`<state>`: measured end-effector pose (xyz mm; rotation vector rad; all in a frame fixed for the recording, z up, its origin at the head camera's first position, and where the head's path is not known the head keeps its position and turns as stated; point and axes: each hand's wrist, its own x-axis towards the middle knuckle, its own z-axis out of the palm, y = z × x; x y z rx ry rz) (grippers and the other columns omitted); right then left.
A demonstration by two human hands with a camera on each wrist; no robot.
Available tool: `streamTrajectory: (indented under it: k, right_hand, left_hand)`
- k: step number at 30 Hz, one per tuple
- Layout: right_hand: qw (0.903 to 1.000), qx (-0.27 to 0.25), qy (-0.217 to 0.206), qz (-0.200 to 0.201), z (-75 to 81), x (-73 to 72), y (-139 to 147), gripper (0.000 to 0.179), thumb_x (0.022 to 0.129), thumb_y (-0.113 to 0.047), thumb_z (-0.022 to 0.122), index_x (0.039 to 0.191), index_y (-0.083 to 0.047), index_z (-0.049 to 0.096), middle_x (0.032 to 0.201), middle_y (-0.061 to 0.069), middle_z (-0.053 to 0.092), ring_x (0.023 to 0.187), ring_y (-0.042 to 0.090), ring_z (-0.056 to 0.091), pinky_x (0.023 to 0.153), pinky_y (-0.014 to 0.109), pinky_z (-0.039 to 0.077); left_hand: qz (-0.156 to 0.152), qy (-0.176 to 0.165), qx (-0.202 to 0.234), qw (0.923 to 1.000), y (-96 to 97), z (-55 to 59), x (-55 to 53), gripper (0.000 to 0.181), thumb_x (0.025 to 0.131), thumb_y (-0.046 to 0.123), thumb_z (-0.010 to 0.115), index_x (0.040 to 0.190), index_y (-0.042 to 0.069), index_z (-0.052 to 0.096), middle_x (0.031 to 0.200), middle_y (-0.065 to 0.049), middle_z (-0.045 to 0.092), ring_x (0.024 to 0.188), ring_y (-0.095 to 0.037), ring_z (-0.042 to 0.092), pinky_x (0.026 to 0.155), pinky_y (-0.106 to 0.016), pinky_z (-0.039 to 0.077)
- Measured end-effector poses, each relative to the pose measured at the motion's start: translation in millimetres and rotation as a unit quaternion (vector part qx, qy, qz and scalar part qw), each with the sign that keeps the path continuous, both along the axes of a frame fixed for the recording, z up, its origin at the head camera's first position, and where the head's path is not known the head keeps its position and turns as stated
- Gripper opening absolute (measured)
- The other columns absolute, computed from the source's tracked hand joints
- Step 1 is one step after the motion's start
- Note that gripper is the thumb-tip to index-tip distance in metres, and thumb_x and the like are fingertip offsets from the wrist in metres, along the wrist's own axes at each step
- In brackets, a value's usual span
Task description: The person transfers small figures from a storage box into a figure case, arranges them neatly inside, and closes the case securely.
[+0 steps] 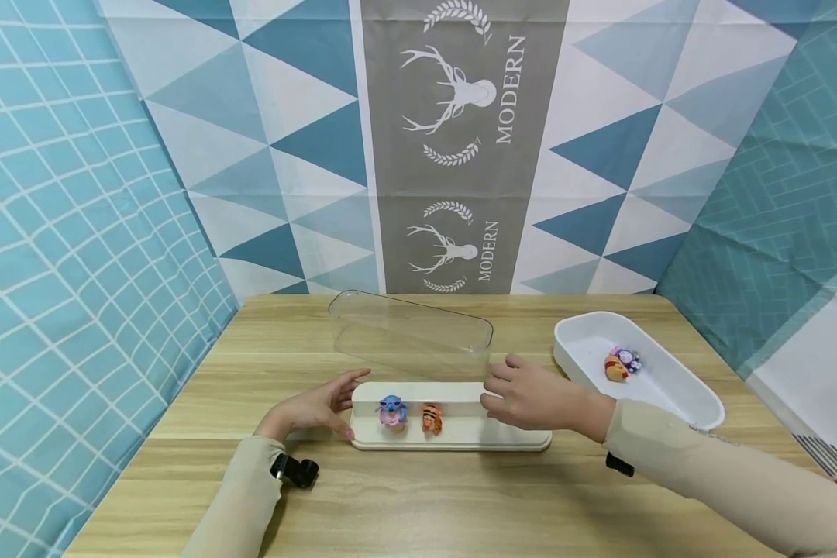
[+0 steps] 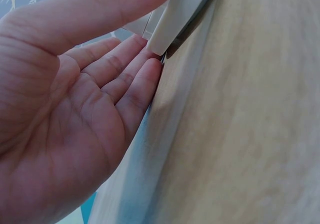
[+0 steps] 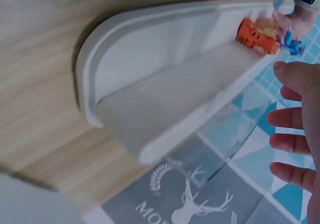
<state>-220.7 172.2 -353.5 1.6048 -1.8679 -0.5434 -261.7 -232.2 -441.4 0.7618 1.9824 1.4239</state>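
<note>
A cream two-step display base stands on the table, with a blue figurine in sunglasses and an orange striped tiger figurine on its lower step, toward the left. At the base's left end is my left hand; in the left wrist view its fingertips touch the end and the fingers are nearly straight. Over the right part of the base hovers my right hand, its fingers loosely bent, with nothing in them. The right wrist view shows both figurines at the base's far end.
Behind the base lies a clear plastic cover. At the right, a white tray holds a yellow-and-red figurine and a purple-and-white one. A patterned cloth hangs behind the wooden table.
</note>
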Motion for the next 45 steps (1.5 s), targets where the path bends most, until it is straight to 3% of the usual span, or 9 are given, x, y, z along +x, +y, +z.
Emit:
streamTrajectory:
  k: [4, 7, 10, 14, 25, 39, 45]
  right_hand:
    - [0.9999, -0.007, 0.003, -0.009, 3.2, -3.8, 9.1, 0.019, 0.092, -0.036, 0.071, 0.096, -0.017, 0.067, 0.089, -0.001, 0.064, 0.082, 0.018, 0.056, 0.069, 0.031, 0.052]
    - [0.9996, -0.027, 0.011, 0.001, 2.2, -9.4, 15.9, 0.019, 0.100, -0.033, 0.059, 0.092, -0.017, 0.066, 0.085, -0.002, 0.063, 0.077, 0.017, 0.055, 0.064, 0.030, 0.047]
    - [0.9989, -0.043, 0.013, 0.012, 0.5, -14.7, 22.7, 0.035, 0.108, -0.029, 0.039, 0.089, -0.015, 0.065, 0.081, -0.002, 0.061, 0.073, 0.017, 0.052, 0.060, 0.029, 0.043]
    - [0.9981, -0.058, 0.012, 0.016, 0.4, -20.7, 31.8, 0.053, 0.111, -0.026, 0.018, 0.085, -0.015, 0.062, 0.076, -0.002, 0.058, 0.069, 0.016, 0.048, 0.057, 0.029, 0.040]
    - [0.9965, -0.082, 0.014, 0.008, 10.4, -39.8, 61.6, 0.053, 0.110, -0.021, 0.017, 0.078, -0.011, 0.057, 0.070, 0.001, 0.054, 0.062, 0.017, 0.046, 0.051, 0.031, 0.039]
    - [0.9962, -0.082, 0.010, -0.027, 12.6, -57.2, 94.9, 0.059, 0.110, -0.026, 0.013, 0.082, -0.008, 0.061, 0.073, 0.004, 0.059, 0.065, 0.020, 0.055, 0.052, 0.034, 0.044]
    - [0.9955, -0.066, -0.007, -0.068, 11.5, -66.6, 112.9, 0.065, 0.108, -0.029, 0.007, 0.087, -0.006, 0.064, 0.078, 0.006, 0.066, 0.067, 0.022, 0.057, 0.053, 0.034, 0.044]
  left_hand:
    - [0.008, -0.003, -0.005, 0.9999, 0.0, 1.0, 0.3, 0.114, 0.076, -0.009, 0.079, 0.158, 0.001, 0.000, 0.156, -0.034, 0.019, 0.143, -0.049, 0.023, 0.114, -0.046, 0.031]
    - [0.015, -0.007, -0.005, 0.9999, -0.1, 0.9, 0.5, 0.115, 0.075, -0.010, 0.079, 0.159, 0.001, 0.001, 0.156, -0.033, 0.020, 0.143, -0.047, 0.023, 0.115, -0.048, 0.028]
    - [0.017, -0.007, -0.004, 0.9998, -0.1, 0.3, 0.6, 0.115, 0.075, -0.009, 0.080, 0.159, 0.002, 0.002, 0.156, -0.033, 0.021, 0.143, -0.047, 0.023, 0.115, -0.049, 0.027]
    - [0.017, -0.006, -0.005, 0.9998, 0.1, -0.1, 0.8, 0.115, 0.075, -0.008, 0.080, 0.159, 0.002, 0.002, 0.156, -0.032, 0.021, 0.144, -0.047, 0.023, 0.116, -0.050, 0.026]
    - [0.011, -0.004, -0.009, 0.9999, 0.2, 0.9, -1.4, 0.115, 0.076, -0.009, 0.079, 0.159, 0.002, 0.001, 0.156, -0.032, 0.021, 0.142, -0.048, 0.026, 0.113, -0.044, 0.035]
    - [0.024, -0.005, -0.020, 0.9995, 0.9, 0.2, 1.2, 0.115, 0.075, -0.009, 0.080, 0.159, 0.002, 0.003, 0.156, -0.032, 0.023, 0.143, -0.047, 0.025, 0.114, -0.048, 0.030]
    - [0.028, -0.010, -0.017, 0.9994, 1.2, 0.7, 1.2, 0.115, 0.074, -0.011, 0.080, 0.159, 0.003, 0.004, 0.156, -0.031, 0.024, 0.143, -0.046, 0.026, 0.115, -0.050, 0.029]
